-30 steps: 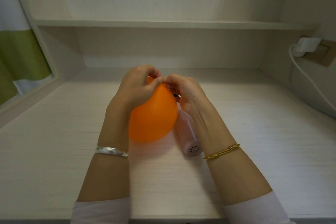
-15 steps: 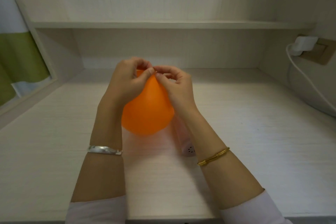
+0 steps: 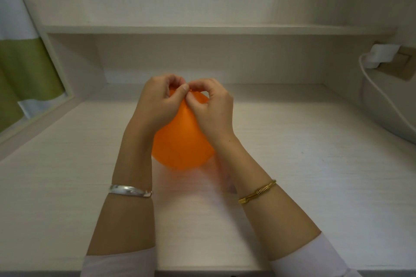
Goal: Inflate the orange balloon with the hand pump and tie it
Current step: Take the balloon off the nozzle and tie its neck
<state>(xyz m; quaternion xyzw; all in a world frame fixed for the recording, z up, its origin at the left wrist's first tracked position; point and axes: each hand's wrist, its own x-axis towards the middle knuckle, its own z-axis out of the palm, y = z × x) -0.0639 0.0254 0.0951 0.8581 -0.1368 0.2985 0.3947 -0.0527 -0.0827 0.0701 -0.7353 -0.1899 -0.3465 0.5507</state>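
One balloon (image 3: 183, 141), two hands (image 3: 157, 101) (image 3: 213, 108), two bracelets (image 3: 130, 190) (image 3: 257, 191), one charger (image 3: 380, 55).

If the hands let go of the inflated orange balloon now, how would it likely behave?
The orange balloon looks round and thin-skinned, so probably very light and apt to roll or drift. Left hand and right hand pinch its neck; unknotted, it would likely deflate.

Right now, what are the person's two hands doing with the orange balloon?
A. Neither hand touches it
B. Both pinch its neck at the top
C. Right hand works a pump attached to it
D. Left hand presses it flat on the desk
B: the left hand and right hand meet at the top of the inflated orange balloon, fingers curled and pinching its neck.
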